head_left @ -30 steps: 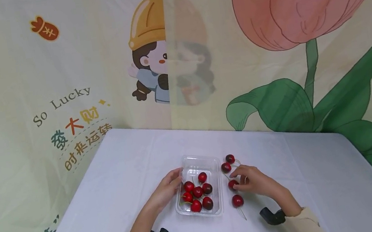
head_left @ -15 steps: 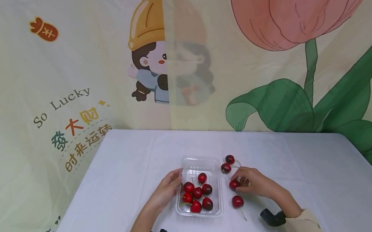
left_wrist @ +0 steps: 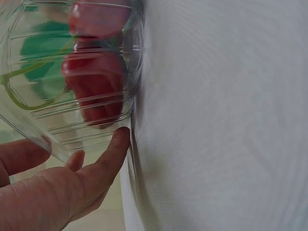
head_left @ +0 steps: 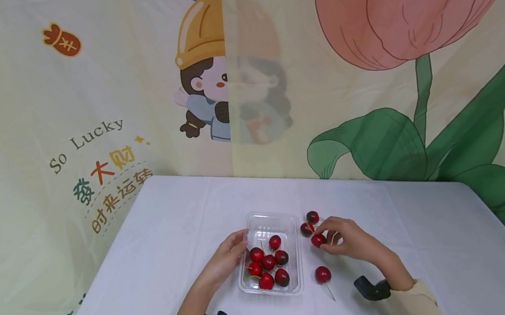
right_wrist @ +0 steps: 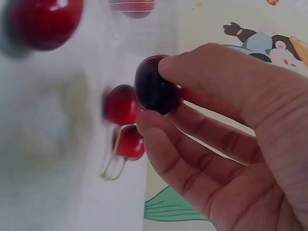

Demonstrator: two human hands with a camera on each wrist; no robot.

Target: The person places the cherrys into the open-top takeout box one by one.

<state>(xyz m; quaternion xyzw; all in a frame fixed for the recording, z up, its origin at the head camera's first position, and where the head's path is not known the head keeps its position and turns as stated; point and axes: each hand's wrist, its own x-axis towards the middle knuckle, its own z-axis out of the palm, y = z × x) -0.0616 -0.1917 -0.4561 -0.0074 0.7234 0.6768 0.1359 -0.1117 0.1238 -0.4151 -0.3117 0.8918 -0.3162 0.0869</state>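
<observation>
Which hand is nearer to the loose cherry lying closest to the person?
Right. The right hand is just beyond that loose cherry, pinching another cherry; the left hand is across the clear container, touching its left side.

We see a white-covered table [head_left: 417, 242] across the lower half of the head view, its far edge sloping slightly down to the right. Behind it we note a pale printed backdrop [head_left: 142, 44]: a pink tulip [head_left: 405, 4] at upper right above green leaves [head_left: 382, 143], a yellow-capped cartoon figure [head_left: 205, 73] at upper centre, half veiled by an overlapping panel [head_left: 307, 65], and "So Lucky" lettering [head_left: 95, 133] at left. We find the light soft.
</observation>
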